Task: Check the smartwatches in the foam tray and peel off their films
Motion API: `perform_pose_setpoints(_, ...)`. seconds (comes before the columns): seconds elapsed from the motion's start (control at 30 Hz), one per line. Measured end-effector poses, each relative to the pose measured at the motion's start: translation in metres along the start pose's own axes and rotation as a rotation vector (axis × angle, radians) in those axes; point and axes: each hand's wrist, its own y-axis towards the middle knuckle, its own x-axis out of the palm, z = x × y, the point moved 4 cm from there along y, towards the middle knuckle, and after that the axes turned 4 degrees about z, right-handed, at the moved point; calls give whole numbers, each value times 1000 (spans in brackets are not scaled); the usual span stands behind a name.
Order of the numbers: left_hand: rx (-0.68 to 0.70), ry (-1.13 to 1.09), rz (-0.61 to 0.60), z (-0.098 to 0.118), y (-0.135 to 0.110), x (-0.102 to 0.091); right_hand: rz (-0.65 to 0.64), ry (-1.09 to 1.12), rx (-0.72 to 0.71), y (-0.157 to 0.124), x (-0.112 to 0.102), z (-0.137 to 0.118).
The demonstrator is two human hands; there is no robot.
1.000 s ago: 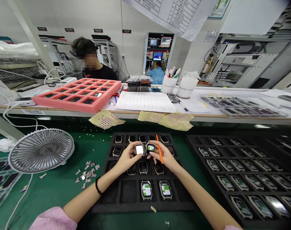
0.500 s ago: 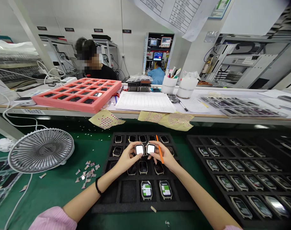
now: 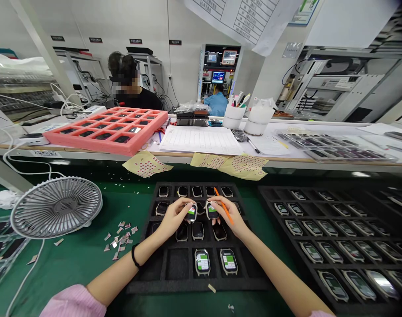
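My left hand is closed around a smartwatch case whose screen shows green and white. In my right hand is a second smartwatch case with a similar lit screen, its edge held by the fingers. An orange stick is also tucked in the right hand, slanting across the fingers. Both hands are above a black foam tray, where several dark-screened watch cases sit in pockets. Two lit watch cases, one at left and one at right, lie in a nearer row.
Another black tray of watch cases lies to the right. A grey fan and small scattered pieces are on the left. On the shelf behind stand a pink foam tray and a paper form. A person sits beyond.
The two held watch screens went from plain white to a green and white display. The hands moved slightly apart and the watches tilted; both remain held.
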Motion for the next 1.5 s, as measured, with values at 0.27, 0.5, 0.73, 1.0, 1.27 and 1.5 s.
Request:
perform_pose_setpoints(0.27,-13,-4,-15,-1,0,1,-37,45,-7,-2,2,-4)
perform_pose_setpoints(0.5,11,-12,-31,-2,0,1,-48,35,18,-2,1,0)
perform_pose_setpoints(0.73,-30,0,-35,-3,0,0,-55,60,-18,-2,1,-3)
perform_pose_setpoints(1.0,-1,-8,-36,0,-1,1,-48,53,-15,-2,1,-3)
perform_pose_setpoints(1.27,-12,18,-19,-3,1,-1,-44,39,-27,-3,1,-5)
perform_pose_setpoints(1.5,-12,39,-31,-5,2,-2,-44,9,-42,0,0,3)
